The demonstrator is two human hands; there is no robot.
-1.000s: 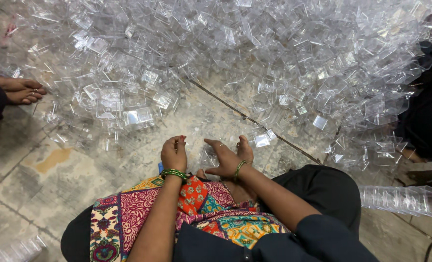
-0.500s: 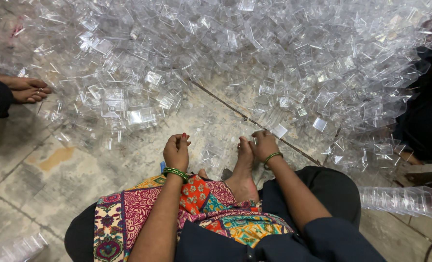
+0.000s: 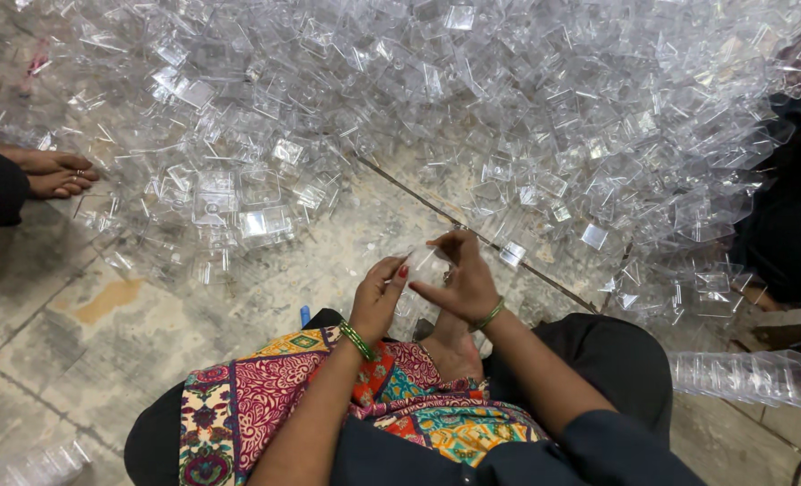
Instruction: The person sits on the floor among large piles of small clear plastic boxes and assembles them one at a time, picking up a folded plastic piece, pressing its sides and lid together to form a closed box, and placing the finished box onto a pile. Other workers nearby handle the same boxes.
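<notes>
Head view, looking straight down at your lap as you sit on a tiled floor (image 3: 85,360). Your left hand (image 3: 378,301) and right hand (image 3: 463,283) meet just above your bare foot (image 3: 450,346). Between them you hold a small clear plastic cup (image 3: 423,270). The left grip is closed on its near side, thumb and fingers pinching it. The right grip is closed on its far side, fingers curled over the top edge. The cup is see-through and hard to make out against the floor, so its exact shape cannot be told.

A patterned cloth (image 3: 328,396) in red, orange and teal lies over your knee. Each wrist wears a green bangle.

Ahead of you a huge pile of cups (image 3: 418,99), all clear and squarish, spreads across the top of the view, from the left edge to the right. It begins just beyond your hands. A nested stack (image 3: 747,373) of the same cups lies on its side at your right, near your leg. Another person's bare feet (image 3: 54,171) rest at the left edge of the pile.

To handle the cup well, hold it by the rim rather than the thin walls, keep the pinch light so the plastic does not crack, and keep it over your lap, apart from the pile.
</notes>
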